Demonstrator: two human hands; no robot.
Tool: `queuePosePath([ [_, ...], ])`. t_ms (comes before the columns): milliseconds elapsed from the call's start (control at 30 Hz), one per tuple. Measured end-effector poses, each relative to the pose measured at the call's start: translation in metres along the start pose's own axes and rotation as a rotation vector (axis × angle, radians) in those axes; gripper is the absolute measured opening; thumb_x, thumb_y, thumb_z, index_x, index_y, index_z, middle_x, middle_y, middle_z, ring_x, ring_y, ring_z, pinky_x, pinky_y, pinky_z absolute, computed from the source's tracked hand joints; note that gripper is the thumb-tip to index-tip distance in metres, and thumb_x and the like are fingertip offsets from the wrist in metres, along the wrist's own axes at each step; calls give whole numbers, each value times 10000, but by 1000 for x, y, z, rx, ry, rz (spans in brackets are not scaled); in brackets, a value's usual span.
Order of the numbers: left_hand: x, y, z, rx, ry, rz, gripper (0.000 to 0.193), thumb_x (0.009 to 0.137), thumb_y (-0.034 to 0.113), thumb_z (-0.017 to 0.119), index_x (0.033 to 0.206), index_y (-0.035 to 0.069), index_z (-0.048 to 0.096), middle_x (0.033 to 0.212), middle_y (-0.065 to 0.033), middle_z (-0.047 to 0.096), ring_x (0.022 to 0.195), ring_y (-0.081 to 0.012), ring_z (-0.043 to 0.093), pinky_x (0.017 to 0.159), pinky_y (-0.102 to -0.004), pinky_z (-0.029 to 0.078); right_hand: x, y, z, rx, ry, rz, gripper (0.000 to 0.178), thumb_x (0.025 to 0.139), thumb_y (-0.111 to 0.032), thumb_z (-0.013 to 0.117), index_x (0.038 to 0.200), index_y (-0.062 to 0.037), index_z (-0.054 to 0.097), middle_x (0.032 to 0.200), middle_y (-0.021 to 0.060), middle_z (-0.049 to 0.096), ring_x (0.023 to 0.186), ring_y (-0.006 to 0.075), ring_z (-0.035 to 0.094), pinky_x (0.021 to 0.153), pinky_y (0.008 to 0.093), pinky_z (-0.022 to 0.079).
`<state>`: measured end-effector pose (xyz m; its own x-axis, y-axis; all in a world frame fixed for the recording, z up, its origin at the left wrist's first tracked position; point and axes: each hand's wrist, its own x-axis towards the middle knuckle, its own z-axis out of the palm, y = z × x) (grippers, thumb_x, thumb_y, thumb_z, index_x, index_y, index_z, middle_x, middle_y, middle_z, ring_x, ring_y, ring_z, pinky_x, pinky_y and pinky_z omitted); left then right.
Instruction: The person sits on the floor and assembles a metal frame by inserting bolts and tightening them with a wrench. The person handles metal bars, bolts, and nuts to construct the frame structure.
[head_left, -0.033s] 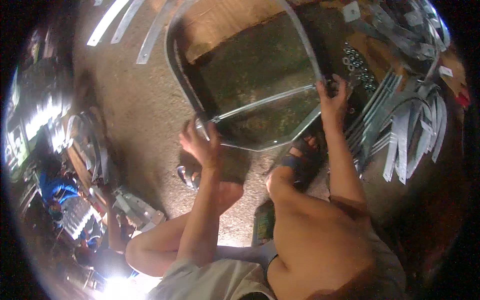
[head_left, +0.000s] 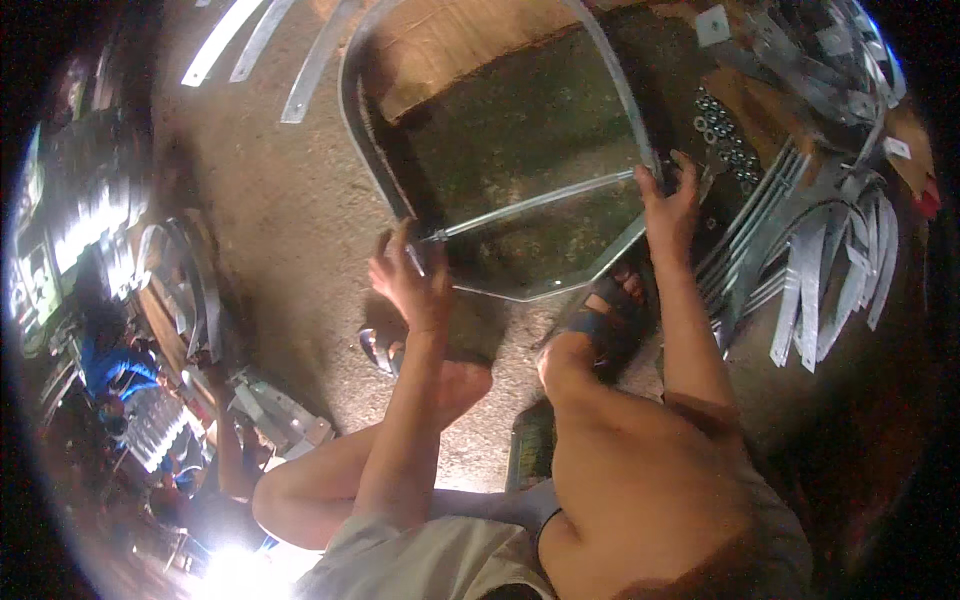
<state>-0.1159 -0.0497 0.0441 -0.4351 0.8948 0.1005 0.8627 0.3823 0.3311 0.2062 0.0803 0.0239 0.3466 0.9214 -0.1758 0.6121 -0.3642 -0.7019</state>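
A bent grey metal strap frame (head_left: 625, 90) stands before me, arched at the far side and angled at the near side. A thin metal rod (head_left: 540, 207) crosses it from side to side. My left hand (head_left: 412, 285) is curled at the rod's left end, where a shiny tip shows between the fingers. At the opposite end, my right hand (head_left: 672, 218) has thumb and fingers bent around the frame's right side. Whether a small nut is in either hand is hidden.
Several loose nuts (head_left: 725, 135) lie right of the frame. Beside them are metal rods (head_left: 750, 235) and a pile of curved strips (head_left: 800, 300). Flat strips (head_left: 310, 80) lie far left, cardboard (head_left: 450, 50) beneath the arch. Another person in blue (head_left: 115, 365) is at far left.
The view has shifted a little, so the scene sits slightly farther right. My left fingers have moved slightly at the rod's end. The right hand keeps its hold.
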Motion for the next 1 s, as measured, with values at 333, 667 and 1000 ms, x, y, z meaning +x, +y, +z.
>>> queuePosePath([
  [333,14,-27,12,-220,41,24,686,861,287,738,1437,64,441,1385,-227,439,1290,-435,389,1103,-554,287,8,36,-1,-65,-96,-175,713,825,-238,793,1412,-48,437,1433,215,484,1338,377,453,1110,433,361],
  [667,37,-5,42,-226,216,-401,762,986,632,344,1401,2,454,1344,-248,487,1268,-420,435,1066,-548,322,0,1,6,-14,-49,-81,821,813,-320,800,1444,-29,364,1381,271,499,1289,420,484,1097,466,369],
  [1000,27,-20,52,-253,385,-625,583,1040,462,399,1281,-57,510,1255,-278,524,1208,-425,472,1053,-520,354,-8,-10,1,16,-65,-62,775,841,-128,740,1471,-14,303,1451,262,401,1358,416,397,1133,474,333],
])
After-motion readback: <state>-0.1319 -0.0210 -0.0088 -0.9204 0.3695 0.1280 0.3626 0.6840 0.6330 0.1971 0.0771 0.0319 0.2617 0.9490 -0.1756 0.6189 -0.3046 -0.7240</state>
